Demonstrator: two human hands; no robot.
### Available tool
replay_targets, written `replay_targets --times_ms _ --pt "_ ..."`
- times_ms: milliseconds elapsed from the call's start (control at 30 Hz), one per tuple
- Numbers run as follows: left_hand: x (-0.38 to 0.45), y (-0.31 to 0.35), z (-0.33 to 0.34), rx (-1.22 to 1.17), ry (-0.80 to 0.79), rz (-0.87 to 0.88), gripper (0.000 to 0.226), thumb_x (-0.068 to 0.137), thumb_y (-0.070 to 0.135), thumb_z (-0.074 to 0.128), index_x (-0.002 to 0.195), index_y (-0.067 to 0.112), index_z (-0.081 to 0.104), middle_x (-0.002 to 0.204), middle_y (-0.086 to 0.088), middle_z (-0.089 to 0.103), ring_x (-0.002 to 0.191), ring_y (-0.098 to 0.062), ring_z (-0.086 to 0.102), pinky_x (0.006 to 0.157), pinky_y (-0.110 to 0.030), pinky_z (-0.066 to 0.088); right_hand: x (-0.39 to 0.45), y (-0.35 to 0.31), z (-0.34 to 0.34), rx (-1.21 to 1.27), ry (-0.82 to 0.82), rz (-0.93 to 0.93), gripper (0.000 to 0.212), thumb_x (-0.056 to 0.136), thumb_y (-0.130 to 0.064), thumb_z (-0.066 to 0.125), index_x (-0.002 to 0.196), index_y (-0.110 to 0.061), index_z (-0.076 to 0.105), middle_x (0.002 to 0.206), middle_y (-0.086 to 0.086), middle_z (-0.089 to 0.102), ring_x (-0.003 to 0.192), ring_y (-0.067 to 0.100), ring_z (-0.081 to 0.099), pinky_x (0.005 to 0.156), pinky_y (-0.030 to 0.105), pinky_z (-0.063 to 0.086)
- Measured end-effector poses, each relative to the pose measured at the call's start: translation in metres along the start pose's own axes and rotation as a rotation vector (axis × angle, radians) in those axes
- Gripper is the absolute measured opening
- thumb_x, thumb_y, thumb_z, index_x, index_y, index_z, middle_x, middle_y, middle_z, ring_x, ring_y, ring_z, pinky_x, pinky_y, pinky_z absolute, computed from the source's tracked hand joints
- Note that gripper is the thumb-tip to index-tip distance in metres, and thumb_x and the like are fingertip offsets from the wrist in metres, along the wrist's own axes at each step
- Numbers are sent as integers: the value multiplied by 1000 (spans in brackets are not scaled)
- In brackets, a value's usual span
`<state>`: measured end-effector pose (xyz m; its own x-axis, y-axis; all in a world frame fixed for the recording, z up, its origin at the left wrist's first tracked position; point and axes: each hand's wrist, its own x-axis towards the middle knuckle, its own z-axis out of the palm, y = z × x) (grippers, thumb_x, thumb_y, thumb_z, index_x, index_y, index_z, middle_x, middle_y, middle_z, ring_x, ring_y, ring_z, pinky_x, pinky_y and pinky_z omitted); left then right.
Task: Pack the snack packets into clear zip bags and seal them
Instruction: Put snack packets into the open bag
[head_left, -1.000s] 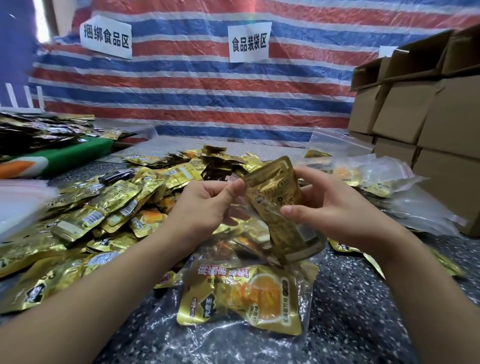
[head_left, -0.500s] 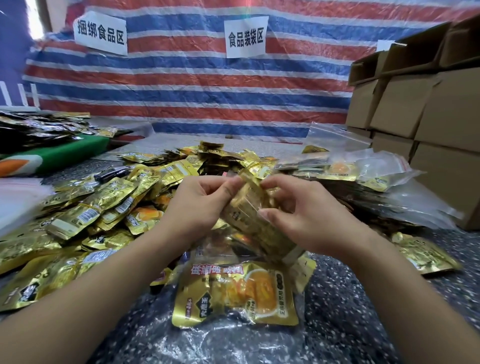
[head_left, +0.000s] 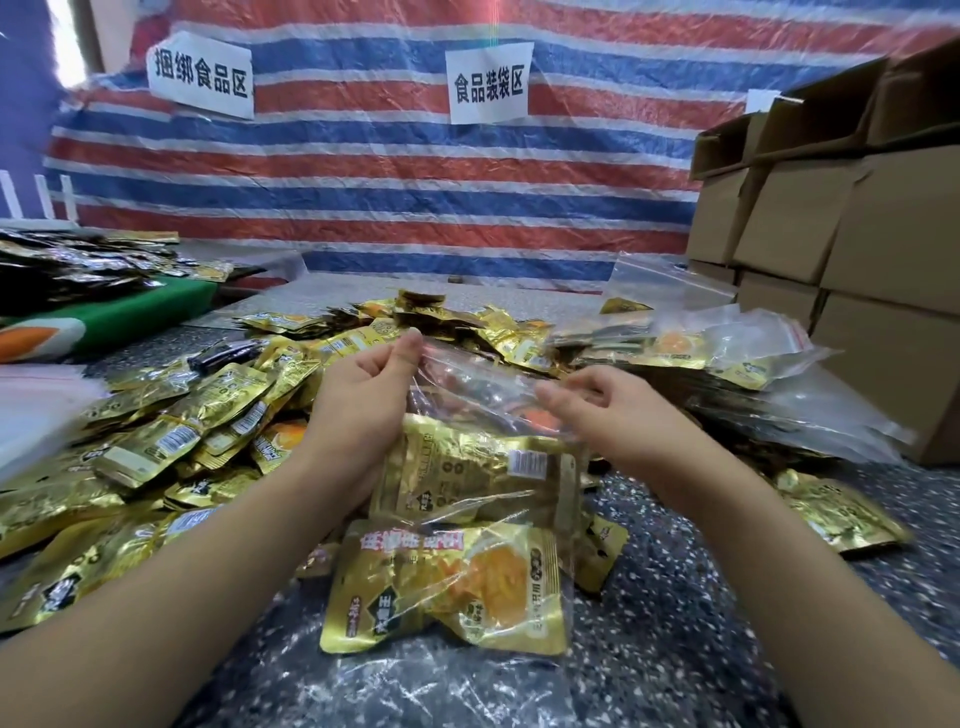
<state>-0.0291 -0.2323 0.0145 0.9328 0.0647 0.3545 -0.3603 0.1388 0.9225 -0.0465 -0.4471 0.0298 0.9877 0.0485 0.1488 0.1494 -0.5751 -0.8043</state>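
Speckled desk carries a clear zip bag at centre, its long axis running away from the viewer, mouth at the far end. Inside, one gold snack packet lies nearest, a second packet beyond it. Left hand pinches the bag's mouth edge at its left; right hand pinches it at its right. Loose packets are heaped left and beyond; cardboard boxes are stacked far right.

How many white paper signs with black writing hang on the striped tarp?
2. One white sign hangs at the upper left of the striped tarp, the other sign near the top centre. A white corner behind the cardboard boxes may be a third.
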Motion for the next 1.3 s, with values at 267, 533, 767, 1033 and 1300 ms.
replay_targets --times_ms 267,533,767,1033,1300 --pt "12 11 -3 -256 88 -24 43 96 38 51 69 15 75 71 -5 74 54 -15 69 44 -23 52 2 -3 -4 695 -7 -79 5 89 -12 66 91 -8 68 78 5 73 72 17 72 59 25 56" --pt "11 -4 -6 78 -93 -196 35 96 42 51 95 12 69 92 -7 77 84 -26 73 66 -36 54 4 0 0 795 138 -22 6 92 -7 63 95 -1 65 75 8 74 71 24 73 58 28 58" --pt "4 3 -2 -2 -117 -210 33 103 29 43 98 4 64 80 -8 76 67 -25 74 45 -20 50 3 2 2 842 219 45 6 91 -7 65 88 -2 64 65 6 70 56 20 70 47 25 54" --pt "2 2 -1 86 -159 -109 27 101 28 49 94 9 68 82 -8 76 64 -24 73 56 -29 60 8 9 -2 664 228 117 16 96 -16 61 86 -4 65 63 4 70 53 17 69 44 24 51" --pt "9 -6 -5 156 -38 -38 17 101 19 52 95 15 66 81 1 76 57 -11 65 51 -21 52 8 10 1 641 278 -57 9 96 -3 59 96 -11 63 79 4 73 70 16 72 56 23 55"
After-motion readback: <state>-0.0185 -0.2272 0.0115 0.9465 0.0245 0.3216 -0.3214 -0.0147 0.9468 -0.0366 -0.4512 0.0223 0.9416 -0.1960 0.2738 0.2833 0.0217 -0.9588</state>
